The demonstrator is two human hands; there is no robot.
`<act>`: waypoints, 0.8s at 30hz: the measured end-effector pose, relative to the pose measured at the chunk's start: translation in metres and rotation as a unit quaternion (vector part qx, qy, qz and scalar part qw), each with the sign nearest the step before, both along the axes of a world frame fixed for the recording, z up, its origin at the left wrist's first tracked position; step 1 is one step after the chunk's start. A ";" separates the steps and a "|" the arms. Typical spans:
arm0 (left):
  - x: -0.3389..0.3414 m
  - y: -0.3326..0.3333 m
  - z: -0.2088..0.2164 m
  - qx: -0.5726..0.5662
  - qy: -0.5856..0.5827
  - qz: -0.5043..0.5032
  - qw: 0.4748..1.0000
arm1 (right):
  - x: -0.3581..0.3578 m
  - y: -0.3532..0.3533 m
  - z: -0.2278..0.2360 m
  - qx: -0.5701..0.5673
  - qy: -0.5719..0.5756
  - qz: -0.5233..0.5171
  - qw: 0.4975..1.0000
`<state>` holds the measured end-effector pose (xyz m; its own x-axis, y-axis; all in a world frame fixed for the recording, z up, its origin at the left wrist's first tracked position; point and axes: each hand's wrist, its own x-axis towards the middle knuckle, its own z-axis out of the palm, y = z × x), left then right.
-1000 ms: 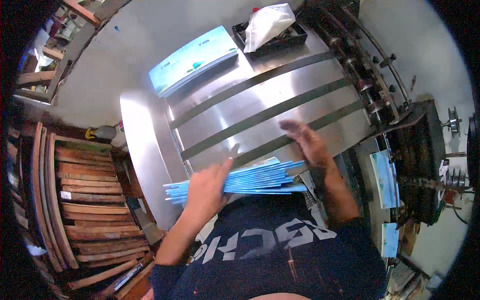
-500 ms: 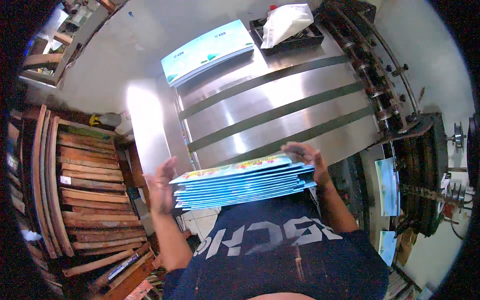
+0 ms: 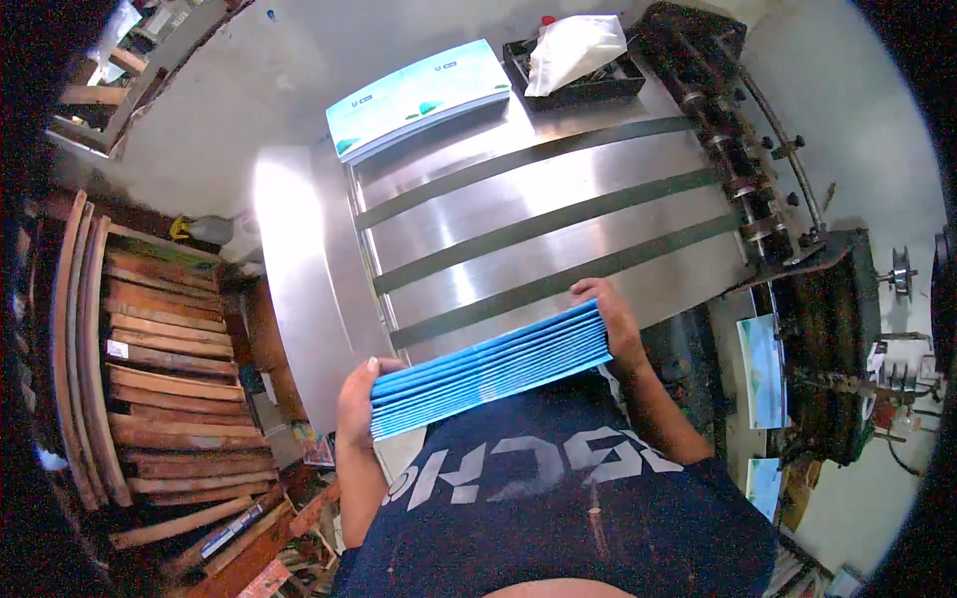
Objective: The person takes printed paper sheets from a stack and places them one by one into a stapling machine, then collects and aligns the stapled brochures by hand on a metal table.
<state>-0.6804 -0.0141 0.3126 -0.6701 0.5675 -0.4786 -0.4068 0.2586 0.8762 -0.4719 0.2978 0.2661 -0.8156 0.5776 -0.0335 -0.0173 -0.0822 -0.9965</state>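
Observation:
A stack of folded blue printed sheets (image 3: 488, 371) is held up in front of my body, just off the near edge of the steel table. My left hand (image 3: 356, 407) is closed around its left end, thumb at the upper edge. At the right end, my right hand (image 3: 620, 327) grips the stack with its fingers bent over the far corner. The folded edges lie in a fairly even row facing me. Beyond my hands stretches the steel feed table (image 3: 469, 239), crossed by several dark green belts (image 3: 538, 207).
A pile of light-blue printed sheets (image 3: 424, 95) rests on the table's far left. Beside it is a black tray (image 3: 578, 88) with a white cloth (image 3: 573, 52). Machine rollers (image 3: 748, 189) border the right. Wooden slats (image 3: 179, 389) stand at left; printed sheets (image 3: 763, 371) hang low right.
The stack has tipped, hiding its flowered top face and showing the blue edges. Its sheets are more evenly aligned. My hands, partly spread before, are now closed on its ends.

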 end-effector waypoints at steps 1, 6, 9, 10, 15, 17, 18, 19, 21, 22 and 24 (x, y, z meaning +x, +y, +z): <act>0.001 -0.002 0.004 0.016 0.003 -0.012 1.000 | 0.000 0.000 0.005 0.023 0.019 0.000 1.000; 0.007 0.026 0.049 -0.140 0.479 -0.235 0.834 | -0.009 -0.013 0.013 -0.045 0.017 0.012 0.999; 0.028 0.060 0.071 -0.167 0.546 -0.302 0.763 | -0.019 -0.013 0.015 -0.058 -0.007 0.008 0.998; 0.030 0.061 0.065 -0.182 0.542 -0.295 0.765 | -0.021 -0.013 0.015 -0.062 -0.013 0.004 0.998; 0.030 0.061 0.065 -0.229 0.505 -0.351 0.755 | -0.028 -0.011 0.013 -0.048 -0.037 0.008 0.998; 0.028 0.057 0.060 -0.219 0.511 -0.352 0.753 | -0.035 -0.009 0.022 -0.032 -0.003 0.014 0.999; 0.026 0.056 0.059 -0.208 0.524 -0.336 0.754 | -0.041 -0.008 0.028 -0.024 0.013 0.018 0.999; 0.022 0.058 0.059 -0.194 0.536 -0.325 0.755 | -0.046 -0.010 0.043 0.040 0.056 -0.020 0.997; 0.016 0.064 0.059 -0.216 0.544 -0.311 0.749 | -0.050 -0.009 0.058 0.316 0.017 -0.083 0.945; 0.015 0.070 0.059 -0.253 0.539 -0.307 0.742 | -0.051 -0.011 0.062 0.444 -0.003 -0.110 0.889; 0.012 0.071 0.054 -0.265 0.562 -0.282 0.731 | -0.050 -0.022 0.065 0.561 -0.025 -0.005 0.827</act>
<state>-0.6680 0.0573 0.3664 -0.5401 0.8396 -0.0584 0.7956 0.5320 0.2899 -0.5215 0.2758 0.3308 -0.8246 0.2739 0.4950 0.0303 0.8951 -0.4448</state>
